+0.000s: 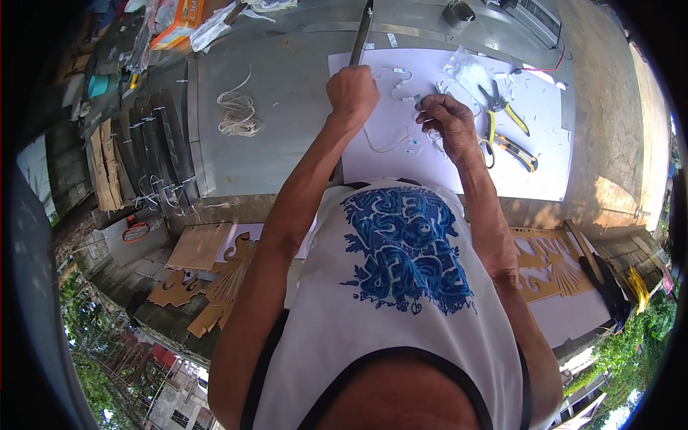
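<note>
- Metal tabletop (287,64), spanning the far side; the work sits on its right half.
- White sheet (527,184), right, littered with loose bits; handling looks mid-way, not tidied up.
- Dark strips (169,127), far left, side by side, pale bits and thin wires along them; probably the more finished part.
- White wire coil (239,118), left of the sheet, loosely bundled; looks unused so far.
- Left hand (353,91), fist closed around a dark slim rod (362,36) that points away over the sheet's far left edge; exact kind unclear.
- Right hand (451,123), over the middle of the sheet, thumb and fingers pinching a small grey piece (420,102); too small to identify.
- Pliers (497,106) and utility knife (517,153), right on the sheet, neither in hand.
- Wired modules (413,151), loose on the sheet near the right hand; seemingly left to deal with.
</note>
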Available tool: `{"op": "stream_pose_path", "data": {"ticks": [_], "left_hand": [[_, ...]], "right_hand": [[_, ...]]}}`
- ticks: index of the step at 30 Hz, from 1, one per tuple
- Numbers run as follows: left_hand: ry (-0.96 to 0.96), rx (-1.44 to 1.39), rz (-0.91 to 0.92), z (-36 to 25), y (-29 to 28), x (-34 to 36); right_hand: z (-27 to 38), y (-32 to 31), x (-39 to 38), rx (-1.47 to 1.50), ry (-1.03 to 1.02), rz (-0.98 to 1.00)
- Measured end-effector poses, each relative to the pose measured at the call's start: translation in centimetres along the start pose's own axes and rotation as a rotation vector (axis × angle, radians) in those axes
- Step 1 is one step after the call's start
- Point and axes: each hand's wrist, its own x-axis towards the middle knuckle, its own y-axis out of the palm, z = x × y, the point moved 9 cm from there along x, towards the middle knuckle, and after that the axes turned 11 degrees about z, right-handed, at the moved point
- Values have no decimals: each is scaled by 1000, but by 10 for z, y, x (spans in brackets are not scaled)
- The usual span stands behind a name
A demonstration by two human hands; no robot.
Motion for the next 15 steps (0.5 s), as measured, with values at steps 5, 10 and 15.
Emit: {"op": "stream_pose_path", "data": {"ticks": [5, 10, 15], "left_hand": [[-15, 26, 8, 3, 11, 4], [161, -51, -261, -6, -14, -25], [216, -307, -78, -6, -36, -46]], "right_hand": [[-12, 13, 15, 66, 34, 8], [-14, 19, 21, 46, 50, 41], [-7, 35, 11, 56, 98, 78]]}}
